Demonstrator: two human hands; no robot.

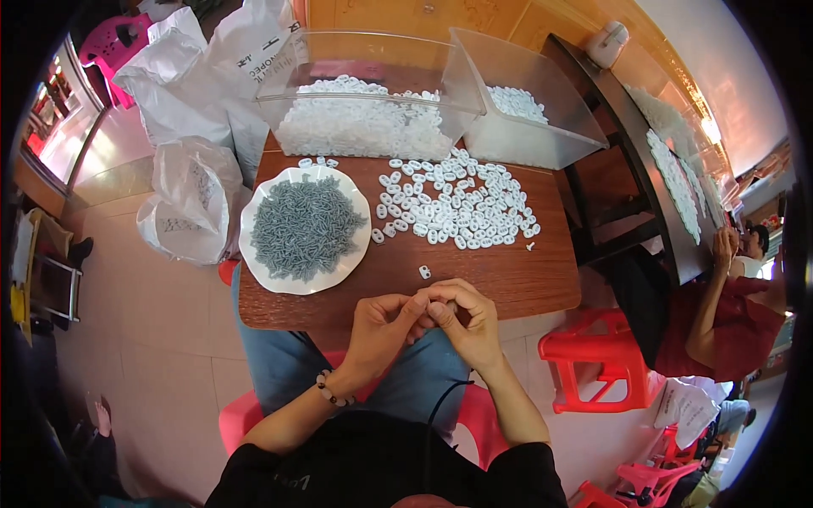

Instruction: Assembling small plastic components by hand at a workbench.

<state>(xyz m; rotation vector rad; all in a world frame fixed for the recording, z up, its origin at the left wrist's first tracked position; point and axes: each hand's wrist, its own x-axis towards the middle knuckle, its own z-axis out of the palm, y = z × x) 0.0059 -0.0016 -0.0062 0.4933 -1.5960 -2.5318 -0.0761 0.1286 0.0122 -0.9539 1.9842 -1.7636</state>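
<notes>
My left hand [383, 332] and my right hand [471, 326] meet just over the near edge of the brown table [508, 292]. Thumbs and fingers are pinched together on both sides; the fingers hide whatever they hold. Right beyond the fingertips lies a single white oval piece [424, 272] with dark holes. A wavy-rimmed white plate [247, 241] to the left bears a heap of small grey screw-like pieces [305, 227]. Many more white two-holed pieces [457, 199] are spread over the table's middle and right. A tiny white T-shaped bit [531, 246] sits near them.
Two clear plastic bins, one left [373, 127] and one right [559, 140], hold white pieces at the table's far side. White sacks [195, 93] stand on the left. At right are a red stool [593, 360] and a person in dark red [728, 326] at a dark table [660, 169].
</notes>
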